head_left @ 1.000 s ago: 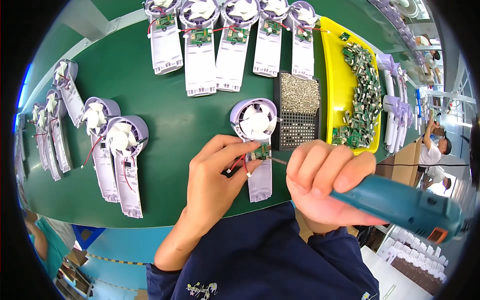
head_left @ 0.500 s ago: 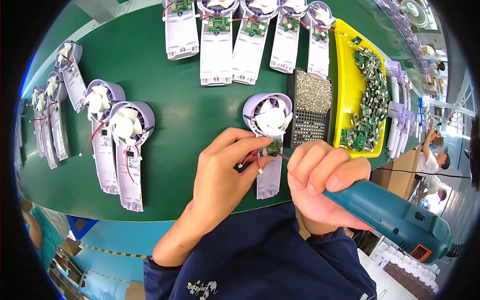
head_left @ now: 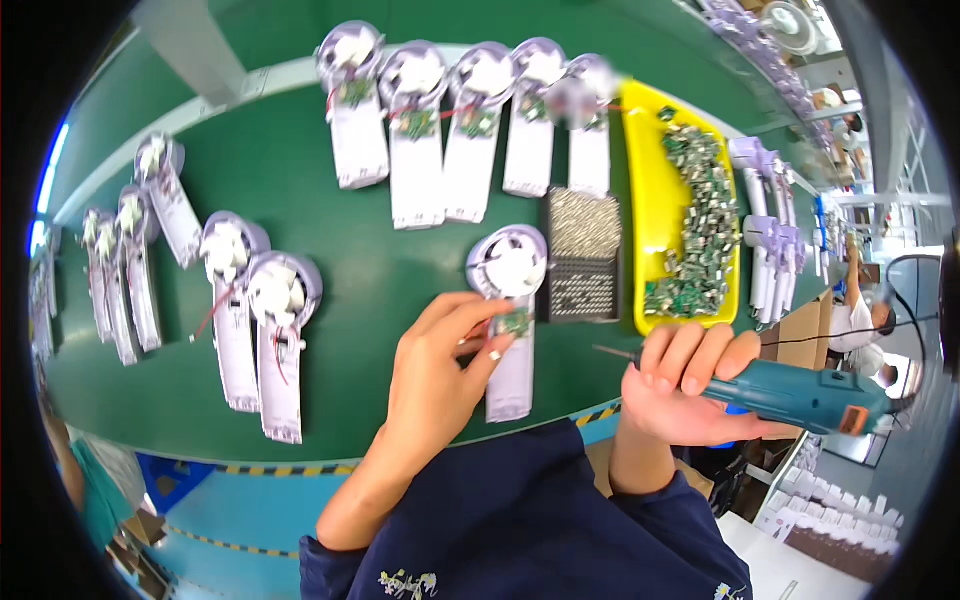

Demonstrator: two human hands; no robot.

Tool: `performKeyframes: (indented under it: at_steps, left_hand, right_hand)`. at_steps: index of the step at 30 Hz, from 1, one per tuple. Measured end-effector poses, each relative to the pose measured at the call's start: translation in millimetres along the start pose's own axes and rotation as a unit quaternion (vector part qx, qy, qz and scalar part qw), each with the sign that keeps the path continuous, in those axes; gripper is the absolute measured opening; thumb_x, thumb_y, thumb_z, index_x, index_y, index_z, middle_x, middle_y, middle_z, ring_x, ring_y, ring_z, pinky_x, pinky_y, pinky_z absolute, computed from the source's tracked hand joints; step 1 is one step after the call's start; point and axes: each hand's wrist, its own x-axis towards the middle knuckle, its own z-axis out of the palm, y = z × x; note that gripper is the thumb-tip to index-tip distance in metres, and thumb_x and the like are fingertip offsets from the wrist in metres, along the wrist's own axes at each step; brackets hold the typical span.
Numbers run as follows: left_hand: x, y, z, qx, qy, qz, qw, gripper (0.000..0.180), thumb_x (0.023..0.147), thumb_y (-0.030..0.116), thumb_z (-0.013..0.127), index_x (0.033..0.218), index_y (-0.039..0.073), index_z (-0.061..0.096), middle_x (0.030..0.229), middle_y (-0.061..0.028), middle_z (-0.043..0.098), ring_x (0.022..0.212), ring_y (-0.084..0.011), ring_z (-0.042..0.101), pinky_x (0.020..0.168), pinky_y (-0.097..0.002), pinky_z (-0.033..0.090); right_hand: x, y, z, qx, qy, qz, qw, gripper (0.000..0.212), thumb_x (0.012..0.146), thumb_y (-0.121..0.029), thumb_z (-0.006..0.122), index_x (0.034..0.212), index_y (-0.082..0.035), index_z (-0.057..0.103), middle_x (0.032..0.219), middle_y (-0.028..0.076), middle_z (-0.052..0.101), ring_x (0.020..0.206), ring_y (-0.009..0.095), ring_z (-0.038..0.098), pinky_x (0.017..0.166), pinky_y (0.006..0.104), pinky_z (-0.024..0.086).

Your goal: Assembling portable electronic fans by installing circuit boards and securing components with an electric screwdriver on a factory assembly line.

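A lilac and white handheld fan half (head_left: 510, 385), with its white blades uppermost, lies on the green table in front of me. My left hand (head_left: 435, 365) reaches over its handle, thumb and fingertips closed on a small green circuit board (head_left: 516, 323) just below the fan head. A white connector shows by the thumb; the wires there are partly hidden. My right hand (head_left: 690, 375) is wrapped round a teal electric screwdriver (head_left: 800, 395). Its thin bit points left, apart from the board and the fan.
Beyond the fan sits a black screw tray (head_left: 584, 290) holding many screws. A yellow bin (head_left: 650, 200) of circuit boards stands right of it. Several fan halves with boards (head_left: 415, 180) line the back; others (head_left: 280, 380) lie left. A dark cable trails from the screwdriver.
The screwdriver has drawn back to the right, away from the board, and now lies more level. My left hand stays at the board. The whole view has shifted.
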Motion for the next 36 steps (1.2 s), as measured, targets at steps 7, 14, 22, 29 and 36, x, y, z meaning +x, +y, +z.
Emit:
performKeyframes:
  at_steps: [7,14,22,29,36]
  left_hand:
    - [-9.3,-3.5,-8.6,-0.074,0.009,-0.043,0.996,0.029,0.081,-0.011,0.066,0.108,-0.001,0.067,0.111,-0.0087,0.057,0.089,-0.012,0.06,0.072,-0.0204,0.052]
    - [-8.1,-9.1,-9.2,-0.07,0.018,-0.016,0.997,0.028,0.079,-0.011,0.067,0.106,-0.002,0.068,0.107,-0.0067,0.058,0.084,-0.0084,0.058,0.067,-0.0168,0.047]
    - [-7.1,-17.2,-5.1,-0.088,0.016,-0.011,0.996,0.026,0.08,-0.008,0.07,0.106,-0.001,0.069,0.106,-0.0056,0.058,0.082,-0.008,0.058,0.07,-0.0181,0.049]
    - [-16.6,-2.8,-18.1,-0.109,0.007,-0.011,0.994,0.028,0.08,-0.008,0.07,0.108,-0.002,0.069,0.104,-0.0049,0.06,0.086,-0.0073,0.057,0.076,-0.0186,0.048]
    - [-4.7,38.1,-67.8,-0.082,0.009,0.057,0.995,0.031,0.08,-0.008,0.07,0.11,-0.004,0.067,0.106,-0.0073,0.062,0.094,-0.0124,0.06,0.084,-0.0237,0.05]
  right_hand:
    - [-21.9,-62.4,-91.8,-0.167,0.258,-0.003,0.952,0.079,0.083,-0.082,0.026,0.084,-0.007,0.049,0.058,0.005,0.044,0.043,0.016,0.043,0.036,0.0282,0.034]
    - [18.9,-113.2,-227.0,-0.576,0.321,0.184,0.729,0.057,0.097,-0.058,0.041,0.078,-0.006,0.055,0.055,0.001,0.048,0.039,0.009,0.042,0.037,0.0239,0.031]
    - [18.8,-103.4,-254.8,-0.814,0.227,0.156,0.512,0.063,0.084,-0.058,0.064,0.091,0.005,0.062,0.082,0.017,0.064,0.076,0.029,0.061,0.071,0.0385,0.047]
    - [19.3,-93.7,-251.7,-0.79,0.204,0.17,0.553,0.06,0.088,-0.05,0.062,0.109,0.005,0.06,0.103,0.022,0.064,0.097,0.035,0.061,0.087,0.0384,0.046]
    - [58.0,-29.2,-86.7,-0.594,0.025,0.05,0.802,0.053,0.087,-0.023,0.068,0.131,0.002,0.049,0.122,0.016,0.058,0.103,0.025,0.06,0.086,0.0366,0.049]
